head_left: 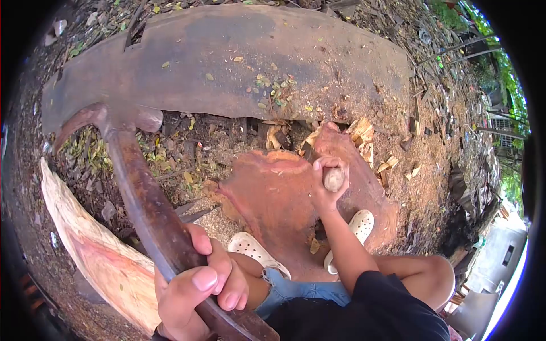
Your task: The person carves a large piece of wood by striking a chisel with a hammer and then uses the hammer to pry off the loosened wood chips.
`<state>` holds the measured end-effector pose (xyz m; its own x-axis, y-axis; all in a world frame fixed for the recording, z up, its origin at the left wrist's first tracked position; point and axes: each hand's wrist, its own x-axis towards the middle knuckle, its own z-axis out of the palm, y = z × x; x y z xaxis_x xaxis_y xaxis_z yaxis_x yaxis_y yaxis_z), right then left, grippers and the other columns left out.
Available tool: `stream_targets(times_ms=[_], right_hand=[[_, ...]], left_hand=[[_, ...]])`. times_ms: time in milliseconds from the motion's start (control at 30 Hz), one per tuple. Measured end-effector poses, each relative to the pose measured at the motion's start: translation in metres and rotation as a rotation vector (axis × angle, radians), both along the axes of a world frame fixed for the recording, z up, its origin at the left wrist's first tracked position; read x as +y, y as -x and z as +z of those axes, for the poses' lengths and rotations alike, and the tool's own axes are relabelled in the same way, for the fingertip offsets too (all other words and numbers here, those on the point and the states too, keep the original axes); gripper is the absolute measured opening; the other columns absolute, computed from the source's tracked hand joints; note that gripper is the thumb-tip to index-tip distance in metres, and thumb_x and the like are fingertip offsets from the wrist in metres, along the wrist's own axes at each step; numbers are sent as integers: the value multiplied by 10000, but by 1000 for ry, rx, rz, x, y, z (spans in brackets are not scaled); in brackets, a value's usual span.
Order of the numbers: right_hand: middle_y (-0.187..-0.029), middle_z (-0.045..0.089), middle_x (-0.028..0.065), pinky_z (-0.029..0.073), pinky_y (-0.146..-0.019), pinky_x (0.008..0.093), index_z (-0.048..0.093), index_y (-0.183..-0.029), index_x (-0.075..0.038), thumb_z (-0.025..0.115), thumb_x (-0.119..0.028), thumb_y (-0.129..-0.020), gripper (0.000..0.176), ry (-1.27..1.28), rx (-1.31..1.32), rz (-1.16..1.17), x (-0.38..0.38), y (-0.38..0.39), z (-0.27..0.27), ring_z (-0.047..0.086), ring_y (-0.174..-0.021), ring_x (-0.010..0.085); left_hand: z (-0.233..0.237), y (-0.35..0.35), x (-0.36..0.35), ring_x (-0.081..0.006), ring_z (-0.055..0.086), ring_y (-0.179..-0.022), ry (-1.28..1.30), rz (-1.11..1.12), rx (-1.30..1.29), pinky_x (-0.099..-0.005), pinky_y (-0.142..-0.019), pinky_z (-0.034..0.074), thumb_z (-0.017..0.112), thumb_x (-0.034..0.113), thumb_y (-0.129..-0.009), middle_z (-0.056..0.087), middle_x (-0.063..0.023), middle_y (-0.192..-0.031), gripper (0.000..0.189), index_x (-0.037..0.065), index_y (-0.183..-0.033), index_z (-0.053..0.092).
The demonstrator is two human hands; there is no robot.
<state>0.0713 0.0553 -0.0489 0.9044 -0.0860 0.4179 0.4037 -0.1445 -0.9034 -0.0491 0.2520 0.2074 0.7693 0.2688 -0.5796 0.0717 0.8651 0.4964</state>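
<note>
A dark claw hammer (pixel 142 193) rises large across the left of the head view, its head at the upper left. Wrapped round the lower part of its handle is my left hand (pixel 202 284). My right hand (pixel 329 184) is closed round a short tool with a rounded, pale wooden end (pixel 334 179) facing up; the rest of that tool is hidden under the hand. Beneath the right hand lies a broad reddish-brown wood slab (pixel 270 196) with a rough edge.
A long weathered board (pixel 227 62) lies across the ground beyond the slab. At the left is a pale split piece of wood (pixel 96 250). Wood chips (pixel 388 164) and dry leaves are scattered around. White perforated clogs (pixel 259 252) are on my feet beside the slab.
</note>
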Motion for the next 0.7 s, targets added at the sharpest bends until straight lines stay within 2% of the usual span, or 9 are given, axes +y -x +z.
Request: stream_targets(times_ms=[100, 167, 300, 467, 500, 567, 600, 667, 700], right_hand=[[-816, 565, 21, 474, -694, 267, 506, -908, -88, 650, -88, -823, 167, 452, -136, 85, -14, -23, 7, 546, -718, 114], [-757, 572, 17, 468, -672, 267, 531, -845, -85, 666, -167, -822, 160, 341, 398, -134, -14, -80, 12, 537, -662, 103], [-642, 588, 30, 437, -561, 291, 583, -683, -79, 700, -178, -765, 174, -54, 709, 53, -49, -223, -23, 533, -567, 115], [-633, 571, 24, 437, -576, 274, 556, -685, -74, 659, -127, -770, 144, 152, 468, -85, -4, -169, 2, 541, -585, 124], [-657, 578, 22, 454, -600, 282, 558, -739, -67, 665, -110, -790, 127, 96, 417, -96, 3, -140, 10, 555, -626, 120], [-851, 608, 63, 481, -777, 277, 536, -910, -70, 688, -187, -823, 210, 464, 269, -56, -22, -88, -2, 583, -859, 119], [-849, 608, 64, 476, -822, 275, 526, -924, -67, 696, -187, -818, 234, 106, 332, 210, -17, -77, 23, 585, -867, 130], [-855, 609, 57, 487, -787, 280, 523, -914, -63, 718, -163, -796, 248, 339, 667, 47, -7, -89, 67, 588, -829, 135], [-838, 610, 53, 492, -737, 284, 542, -922, -49, 753, -141, -751, 287, 194, 631, 61, -4, -104, 52, 584, -773, 137]], left_hand=[[-3, 2, 5, -135, 452, -478, 38, 9, 5, -299, -448, 429, 525, 135, -819, 427, -30, -667, 279, 36, -1039, 385], [-6, 5, 7, -137, 456, -479, 62, 23, 1, -302, -448, 430, 524, 135, -818, 428, -31, -667, 280, 38, -1040, 385], [-5, 9, 10, -140, 457, -479, 55, 26, 7, -308, -447, 432, 523, 133, -817, 429, -37, -664, 277, 37, -1038, 387], [-9, 5, 15, -139, 449, -482, 67, 55, -32, -310, -446, 428, 521, 140, -817, 426, -37, -660, 286, 37, -1048, 388], [-10, 2, 17, -134, 447, -489, 86, 66, -46, -303, -454, 424, 517, 145, -818, 425, -31, -661, 263, 40, -1031, 405], [-15, -5, 24, -169, 488, -545, 213, 74, -66, -336, -512, 439, 548, 102, -803, 444, -61, -666, 285, 42, -1033, 391], [-18, -10, 28, -187, 508, -572, 272, 78, -77, -352, -541, 446, 564, 80, -795, 453, -76, -669, 300, 44, -1034, 385], [-19, -17, 29, -183, 508, -602, 278, 49, -62, -347, -552, 431, 567, 97, -806, 454, -75, -705, 288, 45, -1027, 389], [-20, -22, 29, -183, 508, -599, 287, 44, -52, -348, -555, 433, 571, 98, -805, 454, -76, -703, 290, 46, -1025, 390]])
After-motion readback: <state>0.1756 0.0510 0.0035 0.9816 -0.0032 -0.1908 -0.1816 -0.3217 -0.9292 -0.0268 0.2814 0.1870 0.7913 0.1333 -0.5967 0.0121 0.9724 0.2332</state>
